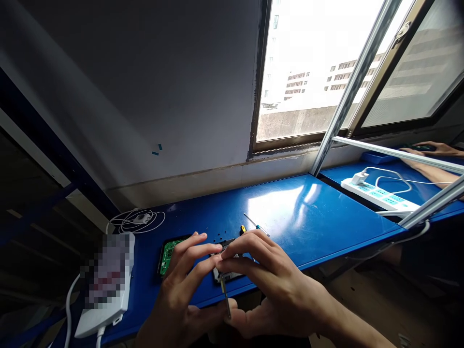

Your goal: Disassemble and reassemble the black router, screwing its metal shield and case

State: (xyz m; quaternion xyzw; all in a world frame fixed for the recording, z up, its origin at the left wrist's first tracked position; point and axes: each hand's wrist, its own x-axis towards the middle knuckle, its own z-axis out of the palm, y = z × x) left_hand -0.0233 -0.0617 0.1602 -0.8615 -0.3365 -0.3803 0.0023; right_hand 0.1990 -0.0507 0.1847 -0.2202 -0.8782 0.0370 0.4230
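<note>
A black case [159,265] holds a green circuit board [168,252] beside the left hand [188,278], and a second, open case [216,276] with grey parts lies partly hidden beyond the fingers on the blue table [203,217]. A thin flat piece [225,296], seen nearly edge-on, is between the left hand and the right hand [270,275], both grasping it with thumbs at its near end and curved fingers reaching its far end.

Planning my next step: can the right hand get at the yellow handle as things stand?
Probably yes: the yellow handle lies just beyond the right hand, its visible part uncovered, though that hand is holding a thin piece with the left hand.
</note>
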